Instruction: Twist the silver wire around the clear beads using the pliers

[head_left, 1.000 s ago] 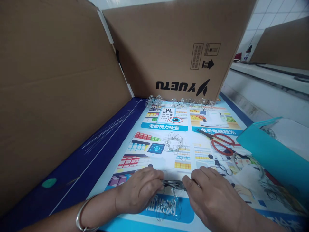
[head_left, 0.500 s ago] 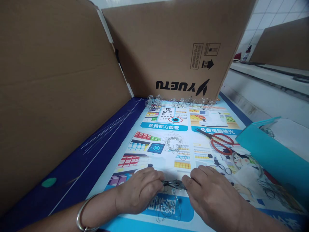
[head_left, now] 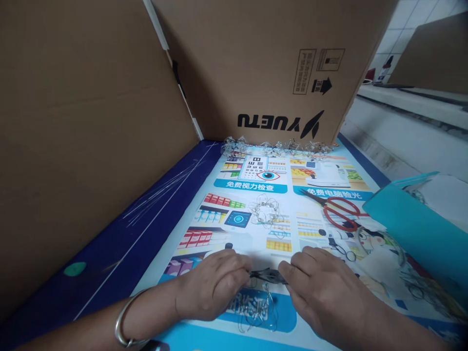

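Observation:
Low in the head view, my left hand [head_left: 210, 287] and my right hand [head_left: 321, 290] face each other on a printed poster [head_left: 252, 195]. Both are pinched on a small dark beaded wire piece [head_left: 268, 276] held between them. Thin clear wire loops [head_left: 256, 312] hang from it onto the poster. My left wrist wears a silver bangle [head_left: 122, 321]. A finished ring of clear beads [head_left: 263, 212] lies just beyond my hands.
Red-handled scissors [head_left: 338, 207] lie to the right, next to a teal box [head_left: 417, 224]. Cardboard sheets [head_left: 256, 68] stand behind and to the left. A row of clear beaded pieces [head_left: 274, 145] lines the back. Loose wires [head_left: 161, 190] lie on the blue mat.
My hands stay pinched on the wire piece with little movement. The view has shifted slightly closer and downward.

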`<state>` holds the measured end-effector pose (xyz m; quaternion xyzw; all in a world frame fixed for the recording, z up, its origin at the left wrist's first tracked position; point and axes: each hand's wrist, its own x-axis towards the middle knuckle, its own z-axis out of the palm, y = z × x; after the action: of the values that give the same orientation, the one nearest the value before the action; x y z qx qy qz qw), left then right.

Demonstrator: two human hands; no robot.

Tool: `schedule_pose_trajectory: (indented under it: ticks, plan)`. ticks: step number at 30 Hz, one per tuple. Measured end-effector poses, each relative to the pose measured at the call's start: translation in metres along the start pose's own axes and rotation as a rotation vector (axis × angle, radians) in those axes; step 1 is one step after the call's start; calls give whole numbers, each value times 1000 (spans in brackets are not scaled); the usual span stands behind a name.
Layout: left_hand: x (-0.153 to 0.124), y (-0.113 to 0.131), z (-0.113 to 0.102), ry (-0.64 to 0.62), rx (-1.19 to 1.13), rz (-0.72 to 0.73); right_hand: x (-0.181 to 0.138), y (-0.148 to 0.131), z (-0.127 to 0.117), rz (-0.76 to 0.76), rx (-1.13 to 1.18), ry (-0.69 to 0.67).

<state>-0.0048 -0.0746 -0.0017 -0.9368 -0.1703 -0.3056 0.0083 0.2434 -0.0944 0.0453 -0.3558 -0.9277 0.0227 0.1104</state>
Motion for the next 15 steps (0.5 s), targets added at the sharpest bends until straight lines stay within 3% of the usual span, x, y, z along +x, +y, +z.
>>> schedule_pose_trajectory:
  ticks: [10, 15]
  plan:
    - [1, -3, 1, -25, 16, -28, 2, 4, 5, 12, 4, 15]
    - [5, -7, 5, 108, 49, -129, 6, 4, 8, 52, -29, 114]
